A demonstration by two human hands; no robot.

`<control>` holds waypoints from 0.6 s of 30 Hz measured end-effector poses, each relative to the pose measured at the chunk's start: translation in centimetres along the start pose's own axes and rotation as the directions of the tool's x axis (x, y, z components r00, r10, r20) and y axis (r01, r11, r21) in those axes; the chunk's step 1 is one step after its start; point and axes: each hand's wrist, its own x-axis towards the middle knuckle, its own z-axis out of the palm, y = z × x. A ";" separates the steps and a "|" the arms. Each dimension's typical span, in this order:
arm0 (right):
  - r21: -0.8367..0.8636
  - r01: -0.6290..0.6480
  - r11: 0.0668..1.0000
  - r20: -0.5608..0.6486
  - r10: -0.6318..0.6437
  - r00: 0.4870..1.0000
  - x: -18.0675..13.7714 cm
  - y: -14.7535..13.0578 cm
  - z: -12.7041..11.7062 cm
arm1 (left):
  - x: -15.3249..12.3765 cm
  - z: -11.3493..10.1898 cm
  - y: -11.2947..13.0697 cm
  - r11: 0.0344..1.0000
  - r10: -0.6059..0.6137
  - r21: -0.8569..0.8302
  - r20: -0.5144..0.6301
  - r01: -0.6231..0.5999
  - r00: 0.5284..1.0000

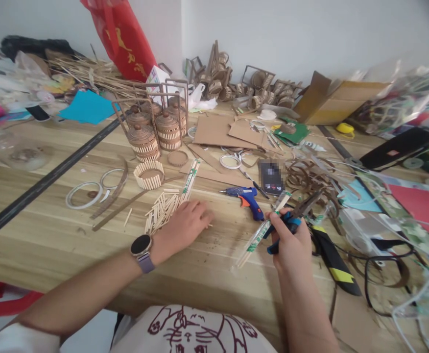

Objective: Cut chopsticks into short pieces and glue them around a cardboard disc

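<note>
My left hand [185, 223] rests palm down on the wooden table [53, 230], its fingers curled over the edge of a pile of short cut wooden sticks [161, 211]. A watch sits on that wrist. My right hand [290, 240] is closed round blue-handled cutters [291, 220] and a wrapped pair of chopsticks [260, 235], which slants down to the left. A blue glue gun [247, 198] lies between the two hands.
A small round stick basket [149, 175] and several woven lidded baskets [155, 130] stand behind the pile. Tape rings [84, 194], cardboard pieces [218, 130], a phone [271, 177], another chopstick packet [190, 180] and tangled strips [310, 179] crowd the table. A red bag [122, 37] hangs at the back.
</note>
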 end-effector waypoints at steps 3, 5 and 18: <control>-0.022 0.030 0.999 0.013 -0.030 0.999 0.3 0.2 -0.4 | -0.1 0.6 0.2 0.996 0.086 -0.041 0.035 -0.084 0.996; -0.059 0.064 0.996 0.003 -0.064 0.998 0.7 0.1 -0.7 | -0.5 1.0 0.0 0.999 0.033 -0.042 0.058 -0.030 0.998; -0.049 0.138 0.989 -0.159 -0.144 0.977 2.0 -1.3 -1.7 | -3.4 0.7 -1.1 0.997 -0.069 0.034 -0.057 0.070 0.996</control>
